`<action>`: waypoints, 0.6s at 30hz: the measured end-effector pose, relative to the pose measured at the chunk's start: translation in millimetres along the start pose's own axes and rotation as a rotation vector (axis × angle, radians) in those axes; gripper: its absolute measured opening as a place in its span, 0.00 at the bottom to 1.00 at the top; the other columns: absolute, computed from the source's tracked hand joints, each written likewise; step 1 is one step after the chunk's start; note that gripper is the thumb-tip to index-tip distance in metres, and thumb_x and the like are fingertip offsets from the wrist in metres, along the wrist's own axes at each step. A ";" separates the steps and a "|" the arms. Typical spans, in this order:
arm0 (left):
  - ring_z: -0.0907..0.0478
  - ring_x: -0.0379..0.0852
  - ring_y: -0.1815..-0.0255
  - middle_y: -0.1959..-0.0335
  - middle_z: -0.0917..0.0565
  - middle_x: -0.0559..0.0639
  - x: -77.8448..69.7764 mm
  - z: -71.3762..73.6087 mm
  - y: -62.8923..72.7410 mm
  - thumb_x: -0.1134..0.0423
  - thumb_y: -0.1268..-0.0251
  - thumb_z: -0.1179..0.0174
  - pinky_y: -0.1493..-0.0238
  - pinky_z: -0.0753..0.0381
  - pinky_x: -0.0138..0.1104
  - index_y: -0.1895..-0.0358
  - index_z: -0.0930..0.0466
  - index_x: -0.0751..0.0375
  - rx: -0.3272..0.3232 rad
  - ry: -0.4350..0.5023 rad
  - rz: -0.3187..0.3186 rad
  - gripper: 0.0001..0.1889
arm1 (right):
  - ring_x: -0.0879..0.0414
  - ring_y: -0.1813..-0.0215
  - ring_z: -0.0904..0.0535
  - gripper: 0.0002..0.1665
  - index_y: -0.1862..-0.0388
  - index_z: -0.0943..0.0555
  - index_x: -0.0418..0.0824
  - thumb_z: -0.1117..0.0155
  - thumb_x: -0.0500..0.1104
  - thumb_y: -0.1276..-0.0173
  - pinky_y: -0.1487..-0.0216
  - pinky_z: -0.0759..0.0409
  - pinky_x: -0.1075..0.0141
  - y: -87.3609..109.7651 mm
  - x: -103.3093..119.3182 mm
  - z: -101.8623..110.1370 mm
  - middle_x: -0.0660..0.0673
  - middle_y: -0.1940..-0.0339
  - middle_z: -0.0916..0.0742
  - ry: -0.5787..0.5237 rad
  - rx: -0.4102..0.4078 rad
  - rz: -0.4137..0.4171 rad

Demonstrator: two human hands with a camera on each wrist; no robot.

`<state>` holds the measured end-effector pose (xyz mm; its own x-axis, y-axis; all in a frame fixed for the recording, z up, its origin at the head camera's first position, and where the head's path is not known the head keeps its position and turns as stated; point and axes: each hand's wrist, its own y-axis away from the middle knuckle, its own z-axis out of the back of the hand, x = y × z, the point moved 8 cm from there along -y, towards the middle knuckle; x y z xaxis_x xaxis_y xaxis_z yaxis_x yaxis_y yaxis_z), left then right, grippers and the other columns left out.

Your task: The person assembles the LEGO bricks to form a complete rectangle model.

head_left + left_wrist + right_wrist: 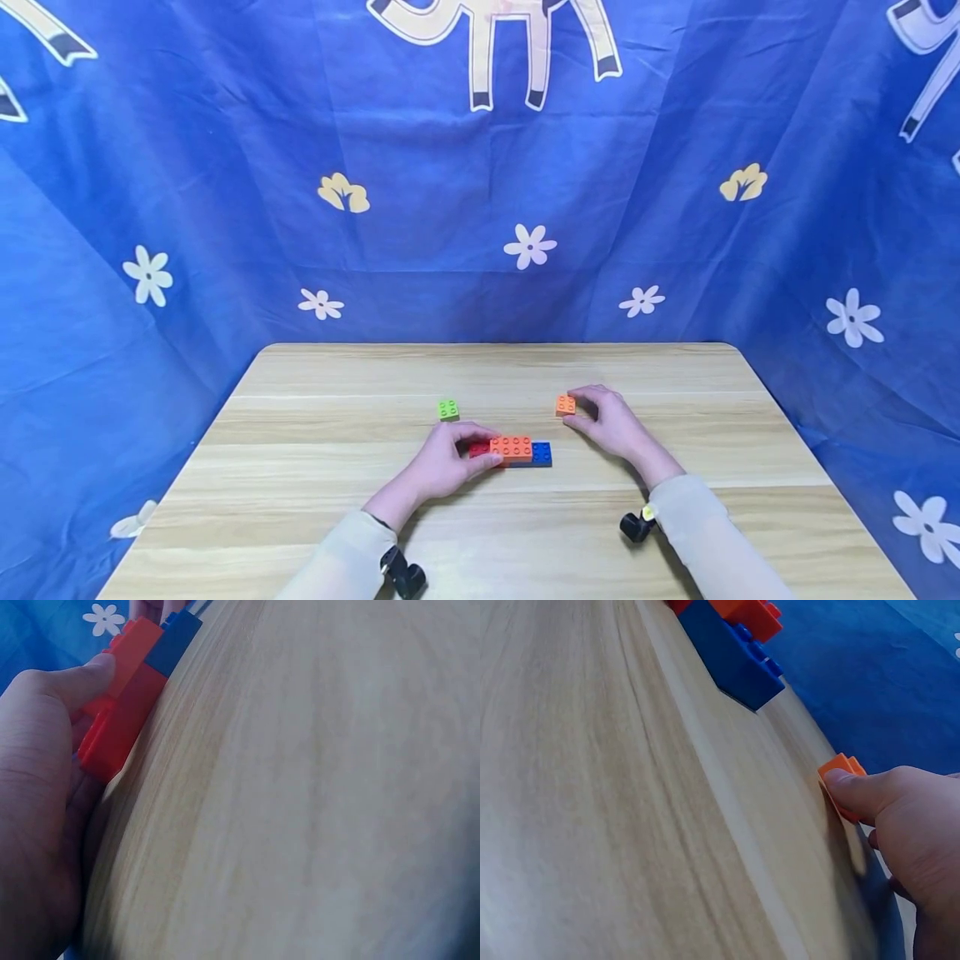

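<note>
A long orange toy building brick [511, 447] lies across a red brick [129, 724] and a blue brick [542, 453], bridging them at the middle of the table. My left hand [444, 461] holds this stack from its left end, thumb on the near side of the long orange brick and fingers behind it. The red brick is partly covered by that hand in the head view. Farther right, my right hand [617, 423] pinches a small square orange brick [565, 405] between thumb and fingers. In the right wrist view the thumb lies against the small orange brick [843, 763].
A small green brick [447, 409] sits on the wooden table [337, 400], just beyond my left hand. Blue printed cloth [435, 192] hangs behind the table and along both sides.
</note>
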<state>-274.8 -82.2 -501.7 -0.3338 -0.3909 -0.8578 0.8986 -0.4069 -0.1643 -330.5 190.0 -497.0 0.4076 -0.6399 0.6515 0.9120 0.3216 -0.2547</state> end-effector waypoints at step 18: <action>0.16 0.43 0.50 0.51 0.10 0.40 0.8 -0.8 0.4 0.58 0.37 0.22 0.47 0.17 0.37 0.48 0.09 0.49 -0.004 0.036 -0.002 0.15 | 0.42 0.39 0.17 0.24 0.40 0.13 0.36 0.20 0.42 0.33 0.32 0.23 0.46 1.0 5.4 1.3 0.41 0.44 0.11 -0.008 -0.044 0.051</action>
<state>-274.5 -82.0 -502.9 -0.3256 -0.3597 -0.8744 0.8989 -0.4046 -0.1682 -327.4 187.7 -492.8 0.4536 -0.6176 0.6424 0.8911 0.3228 -0.3189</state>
